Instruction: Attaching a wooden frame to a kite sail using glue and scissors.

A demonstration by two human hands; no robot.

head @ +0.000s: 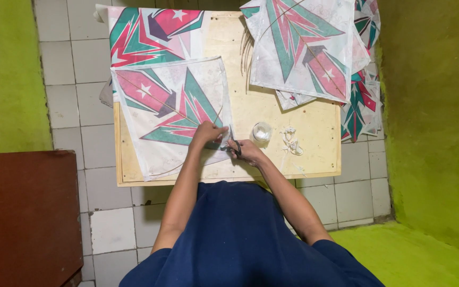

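The left hand presses the near-right corner of a white paper kite with pink and green print, its spine running far-left to near-right on the wooden desk. The right hand grips dark scissors at that corner, near the desk's near edge; bare desk lies just right.

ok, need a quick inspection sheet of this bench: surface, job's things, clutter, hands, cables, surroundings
Surface: low wooden board on a white tiled floor.
Job's things: printed paper kite flat on the board; scissors at its right edge.
Clutter: stack of kites at top right, another kite at top left, small white tub, white scraps.
Hands: left hand presses the kite; right hand holds the scissors.
Cables: nothing seen.
Surroundings: green walls, brown cabinet.
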